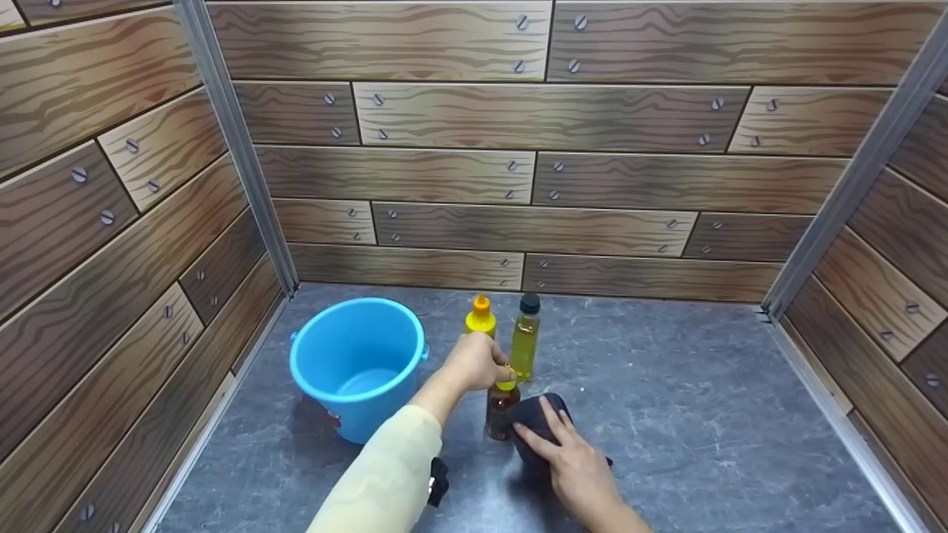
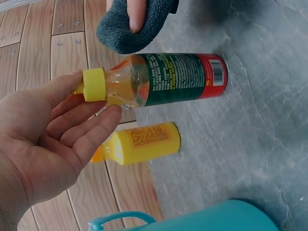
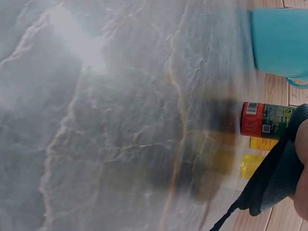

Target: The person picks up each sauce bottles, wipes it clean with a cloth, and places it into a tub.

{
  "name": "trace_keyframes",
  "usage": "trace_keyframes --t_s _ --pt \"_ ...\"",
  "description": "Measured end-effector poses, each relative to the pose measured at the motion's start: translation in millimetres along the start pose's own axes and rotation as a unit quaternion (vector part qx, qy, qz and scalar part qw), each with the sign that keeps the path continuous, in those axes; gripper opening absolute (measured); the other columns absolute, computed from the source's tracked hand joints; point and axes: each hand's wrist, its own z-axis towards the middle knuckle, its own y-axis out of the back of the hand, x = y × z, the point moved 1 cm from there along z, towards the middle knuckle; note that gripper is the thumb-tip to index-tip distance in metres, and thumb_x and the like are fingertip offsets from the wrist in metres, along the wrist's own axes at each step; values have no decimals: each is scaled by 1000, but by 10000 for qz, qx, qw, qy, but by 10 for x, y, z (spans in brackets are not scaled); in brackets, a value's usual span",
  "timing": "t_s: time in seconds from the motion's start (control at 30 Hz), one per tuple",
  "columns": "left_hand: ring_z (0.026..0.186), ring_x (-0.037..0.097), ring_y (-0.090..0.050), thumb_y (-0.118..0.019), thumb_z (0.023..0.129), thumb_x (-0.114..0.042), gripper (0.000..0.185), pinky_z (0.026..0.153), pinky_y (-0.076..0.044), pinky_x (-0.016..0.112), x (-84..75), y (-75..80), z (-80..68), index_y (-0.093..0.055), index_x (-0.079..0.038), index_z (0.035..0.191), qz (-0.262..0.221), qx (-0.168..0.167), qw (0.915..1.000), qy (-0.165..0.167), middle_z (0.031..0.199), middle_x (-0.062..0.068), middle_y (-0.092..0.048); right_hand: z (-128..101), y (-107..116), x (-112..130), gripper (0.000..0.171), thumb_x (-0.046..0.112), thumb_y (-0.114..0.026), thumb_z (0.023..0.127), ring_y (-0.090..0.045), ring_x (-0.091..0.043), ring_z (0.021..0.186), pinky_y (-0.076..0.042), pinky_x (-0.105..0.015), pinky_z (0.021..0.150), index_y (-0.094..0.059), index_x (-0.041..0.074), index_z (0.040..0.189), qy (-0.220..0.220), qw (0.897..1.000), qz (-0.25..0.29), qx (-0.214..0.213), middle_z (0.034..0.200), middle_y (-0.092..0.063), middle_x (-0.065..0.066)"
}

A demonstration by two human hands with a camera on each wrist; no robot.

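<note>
A brown sauce bottle [image 1: 501, 416] with a yellow cap and a green-and-red label stands upright on the grey marbled table. My left hand [image 1: 474, 363] pinches its cap [image 2: 94, 84] between thumb and fingers. My right hand [image 1: 581, 470] holds a dark grey cloth [image 1: 535, 407] right at the bottle's right side, fingers spread over the fabric. In the left wrist view the cloth [image 2: 130, 36] is close beside the bottle's shoulder. Behind the sauce bottle is a yellow squeeze bottle [image 1: 480, 321] with an orange tip, partly covered by my left hand.
An oil bottle [image 1: 524, 344] with a black cap stands just behind the sauce bottle. To the left of the bottles is a blue bucket [image 1: 370, 414] with a handle [image 2: 120, 217]. Wood-patterned panels [image 1: 459, 170] wall in the table [image 1: 711, 414] at the back and sides.
</note>
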Motion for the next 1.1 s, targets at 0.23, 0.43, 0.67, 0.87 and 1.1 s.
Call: trace_keyframes --t_s 0.23,0.43,0.67,0.87,1.1 --pt "98 21 -75 -87 92 -26 17 83 -62 35 -27 50 47 -86 -11 100 179 201 9992 298 99 1 -81 134 21 78 80 -16 -70 89 -53 -54 136 -45 -31 48 -66 41 145 117 9996 -63 243 167 -40 -13" --pt "97 21 -75 -88 91 -25 17 84 -62 37 -33 72 62 -87 -10 100 245 299 9990 221 99 3 -81 235 -3 110 83 -17 -71 87 -54 -54 135 -44 -32 46 -66 43 144 176 9994 -246 174 167 -41 -13" --pt "87 18 -73 -87 92 -24 16 80 -63 37 -53 90 56 -86 -8 97 283 366 9988 166 92 3 -81 331 -37 113 78 -12 -73 89 -52 -54 137 -56 -44 53 -66 44 144 119 9991 -377 131 167 -40 -12" --pt "76 13 -70 -86 91 -23 14 73 -61 34 -51 112 59 -87 -9 91 326 428 9985 -68 83 0 -79 389 -70 98 74 -10 -72 90 -52 -54 137 -59 -53 58 -68 42 142 102 9990 -412 118 167 -40 -13" --pt "75 13 -71 -87 91 -23 12 71 -61 31 -6 106 59 -86 -11 89 349 444 9982 -194 83 -1 -79 421 -130 83 72 -8 -72 89 -55 -54 133 -59 -58 60 -68 40 142 268 9983 -510 112 167 -38 -17"
